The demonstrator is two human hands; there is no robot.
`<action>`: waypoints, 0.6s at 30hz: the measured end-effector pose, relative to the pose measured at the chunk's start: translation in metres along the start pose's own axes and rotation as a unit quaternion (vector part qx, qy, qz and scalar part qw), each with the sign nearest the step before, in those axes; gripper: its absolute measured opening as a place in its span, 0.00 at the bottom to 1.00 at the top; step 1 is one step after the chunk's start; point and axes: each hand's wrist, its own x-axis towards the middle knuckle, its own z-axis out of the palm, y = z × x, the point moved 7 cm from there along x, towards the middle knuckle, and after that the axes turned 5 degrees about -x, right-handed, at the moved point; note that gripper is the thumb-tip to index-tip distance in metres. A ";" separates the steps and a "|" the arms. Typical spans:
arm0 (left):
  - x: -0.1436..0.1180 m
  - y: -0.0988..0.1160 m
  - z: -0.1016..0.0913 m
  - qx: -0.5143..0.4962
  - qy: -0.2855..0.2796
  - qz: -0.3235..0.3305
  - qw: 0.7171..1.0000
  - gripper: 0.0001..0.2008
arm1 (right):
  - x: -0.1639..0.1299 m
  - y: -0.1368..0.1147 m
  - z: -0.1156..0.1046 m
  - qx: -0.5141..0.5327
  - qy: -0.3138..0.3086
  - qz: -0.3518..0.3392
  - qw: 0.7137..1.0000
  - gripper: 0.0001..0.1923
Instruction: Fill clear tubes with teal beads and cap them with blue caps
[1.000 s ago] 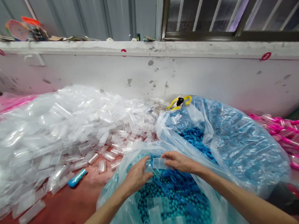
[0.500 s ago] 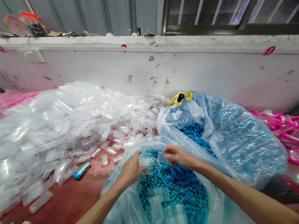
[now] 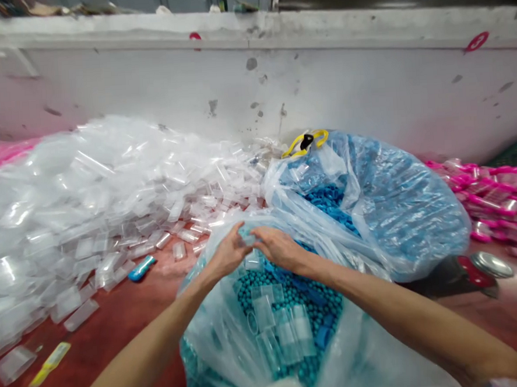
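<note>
Left grip: left hand (image 3: 229, 255) is closed at the fingertips on a small clear case (image 3: 246, 236), pinching its left end.
Right grip: right hand (image 3: 278, 248) is closed on the same case from the other side; fingertips of both hands meet around it, so most of the case is hidden.
Case place: held just above the open mouth of the near bag (image 3: 215, 348), at its far rim.
Near bag: thin clear plastic, holding teal beads (image 3: 320, 306) with several empty clear cases (image 3: 288, 332) lying on top.
Far bag: blue-tinted bag (image 3: 399, 208) just behind and to the right, touching the near bag, filled with blue parts (image 3: 329, 198); a yellow band (image 3: 304, 142) sits at its top.
Left of hands: big heap of clear cases (image 3: 87, 192) spread on the red worktop (image 3: 130, 318).
Loose items: a blue piece (image 3: 141, 267) lies at the heap's edge near the left hand; a yellow piece (image 3: 50, 364) lies well apart, toward the near left corner.
Right side: pink items (image 3: 495, 196) piled by the wall; a round metal lid (image 3: 492, 264) lies beside the far bag.
Behind: stained white wall (image 3: 366, 93).
</note>
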 end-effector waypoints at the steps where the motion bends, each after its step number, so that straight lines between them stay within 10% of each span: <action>1: -0.003 0.002 -0.008 0.058 0.056 0.014 0.997 0.31 | -0.003 0.005 -0.002 -0.011 0.011 0.034 0.999 0.20; 5: -0.036 0.014 -0.004 0.264 0.125 0.045 0.955 0.27 | -0.044 0.004 0.011 -0.048 -0.091 0.049 0.993 0.22; 12: -0.129 0.008 0.097 0.315 -0.187 0.176 0.914 0.37 | -0.142 0.001 0.076 -0.054 -0.283 0.024 0.957 0.30; 18: -0.105 -0.025 0.081 0.400 -0.038 0.141 0.905 0.21 | -0.127 0.032 0.062 0.012 -0.214 0.131 0.968 0.16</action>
